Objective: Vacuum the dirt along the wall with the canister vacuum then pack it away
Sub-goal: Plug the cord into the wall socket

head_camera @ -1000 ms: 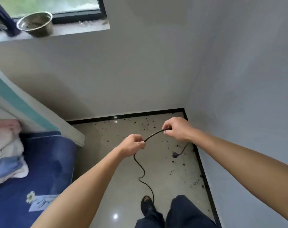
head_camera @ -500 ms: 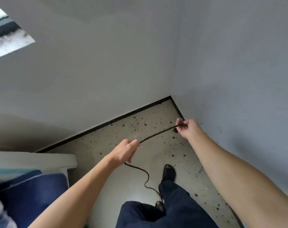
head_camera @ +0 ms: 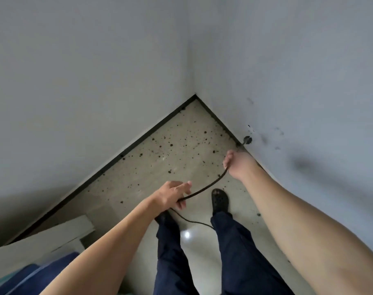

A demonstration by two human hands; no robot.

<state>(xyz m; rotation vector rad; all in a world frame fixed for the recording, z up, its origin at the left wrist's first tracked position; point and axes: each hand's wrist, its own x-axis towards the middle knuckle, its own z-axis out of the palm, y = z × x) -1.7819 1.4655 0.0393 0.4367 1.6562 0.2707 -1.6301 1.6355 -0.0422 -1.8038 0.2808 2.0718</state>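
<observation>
A thin black power cord point(head_camera: 204, 188) runs between my two hands above the floor. My right hand point(head_camera: 237, 165) grips it near the right wall, and the cord's plug end point(head_camera: 247, 140) sticks out past the fingers against that wall. My left hand point(head_camera: 175, 194) holds the cord loosely lower down, fingers half spread. Behind it the cord trails down between my legs. Dark dirt specks point(head_camera: 181, 143) lie scattered over the pale floor in the corner. The canister vacuum is out of sight.
Two grey walls meet in a corner with a black skirting strip point(head_camera: 121, 155). The right wall carries dark smudges point(head_camera: 304, 165). A white bed frame point(head_camera: 53, 235) and blue bedding point(head_camera: 41, 275) sit at lower left. My black sandals point(head_camera: 219, 199) stand on the glossy floor.
The view has swung right and down; window and bowl have left the frame. My right hand has carried the plug end out to the right wall, and my left hand's grip has loosened.
</observation>
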